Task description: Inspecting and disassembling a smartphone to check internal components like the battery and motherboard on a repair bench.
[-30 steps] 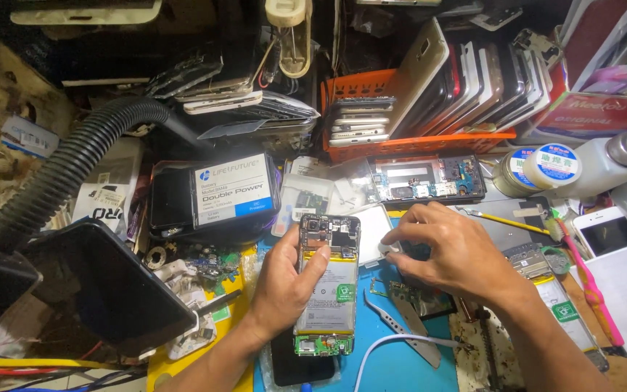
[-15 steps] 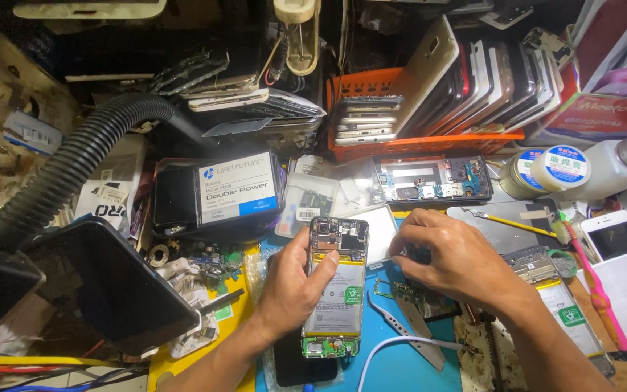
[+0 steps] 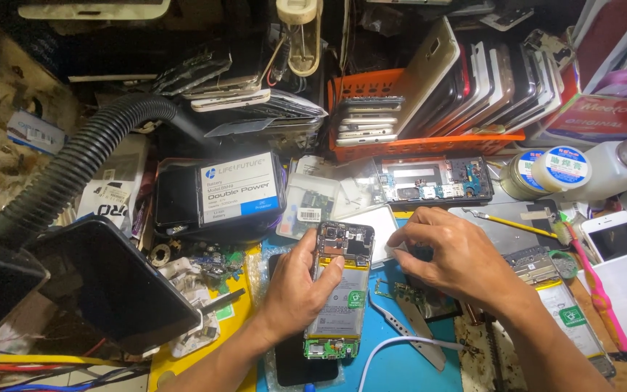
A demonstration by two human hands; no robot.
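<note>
**Opened phone steadied, right hand pinching beside its top end**

The left hand (image 3: 295, 294) grips the opened phone (image 3: 339, 290) by its left edge, fingers curled around the frame and thumb against the side, keeping it flat on the blue mat (image 3: 400, 363) near the front edge of the bench. The phone lies back-up with its cover off: camera block and shields at the far end, silver battery (image 3: 342, 301) in the middle, small green board at the near end.

Compared with the frames a moment ago, the phone has slid a little toward the front edge and sits more squarely under the left hand, while the right hand (image 3: 459, 258) has stayed just right of the phone's top end. Its thumb and forefinger are closed together as if on something small; what they pinch, if anything, cannot be made out. Judging by this, the work reads as fine handling at the camera end, with the left hand only bracing.

Tweezers (image 3: 408, 330) lie on the mat below the right hand, untouched. A boxed replacement battery (image 3: 241, 192) rests behind the phone, and an orange basket (image 3: 429, 141) of phones stands toward the back edge
</note>
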